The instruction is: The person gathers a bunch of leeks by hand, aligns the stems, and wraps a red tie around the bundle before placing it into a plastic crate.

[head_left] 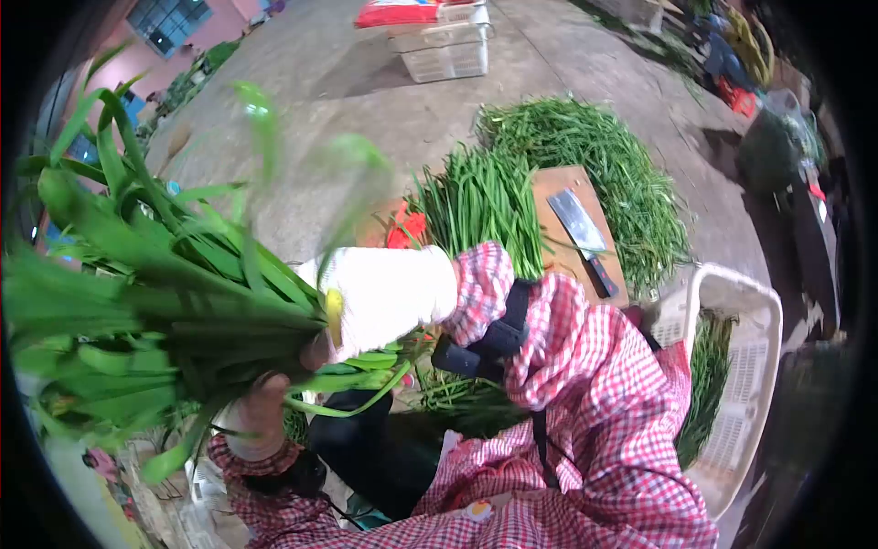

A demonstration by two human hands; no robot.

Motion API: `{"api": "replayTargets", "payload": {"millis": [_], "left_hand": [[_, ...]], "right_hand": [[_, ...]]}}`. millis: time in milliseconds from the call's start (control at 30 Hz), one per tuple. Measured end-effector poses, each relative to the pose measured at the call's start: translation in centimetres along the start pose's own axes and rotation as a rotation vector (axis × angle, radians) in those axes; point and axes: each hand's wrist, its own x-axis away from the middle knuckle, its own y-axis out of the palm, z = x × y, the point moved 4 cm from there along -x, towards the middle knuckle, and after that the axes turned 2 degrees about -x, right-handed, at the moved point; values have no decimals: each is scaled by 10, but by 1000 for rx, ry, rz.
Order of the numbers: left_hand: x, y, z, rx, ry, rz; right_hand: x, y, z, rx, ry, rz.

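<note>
A big bunch of long, flat green leafy stalks point(183, 284) fills the left of the head view, its leaf ends smeared by motion. My right hand point(343, 316), in a white covering with a yellow band at the fingers, reaches across from the right and grips the bunch at its near end. Below it, my left hand point(263, 407) is closed around the underside of the same bunch, its fingers partly hidden by leaves. Beyond my right forearm, cut green stalks point(485, 206) lie beside a wooden board point(562, 242) bearing a cleaver point(578, 224).
A loose heap of thin greens point(594, 165) lies behind the board. At my right stands a white plastic basket point(759, 366) with greens inside. Another white basket point(448, 59), topped by a red package point(398, 13), stands farther off on the concrete floor point(311, 128).
</note>
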Motion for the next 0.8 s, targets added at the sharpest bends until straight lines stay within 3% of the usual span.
{"api": "replayTargets", "payload": {"millis": [33,67,100,133,200,233,333,400,467,500,533,600,633,667,700,733,767,800], "left_hand": [[0,-3,11,244,-45,33],[4,-1,19,251,-44,10],[9,3,21,497,-152,-42],[13,8,24,737,-265,-86],[11,38,18,617,-309,-251],[17,46,8,665,-433,-273],[44,61,9,621,-747,-201],[65,60,-13,-493,-39,-523],[97,70,-147,-55,-190,-402],[80,64,-130,99,-332,-319],[51,62,-54,691,-688,-334],[18,20,-17,-43,-135,-381],[16,11,-71,554,-543,-305],[12,3,-48,743,-578,-179],[7,-16,-26,408,-489,-259],[1,-33,-80,577,-523,-234],[-17,-25,-51,650,-735,-224],[-30,-31,-35,532,-527,-124]], "right_hand": [[-1,1,-27,14,162,-134],[3,2,-50,23,328,-263],[8,16,-28,-49,376,-408],[21,19,-19,-54,376,-391],[42,33,-2,-161,480,-361],[53,46,6,-183,467,-381],[95,60,33,84,391,-261],[119,55,32,282,330,-172],[146,46,7,482,585,-257],[168,37,-17,585,434,-78],[189,30,-53,556,471,2],[239,26,-122,501,575,67],[270,30,-156,382,770,117],[306,41,-188,264,925,238],[340,58,-217,186,1031,398],[392,83,-234,-83,1120,659],[419,110,-255,-234,1200,863],[457,140,-264,-184,1213,1000]]}}
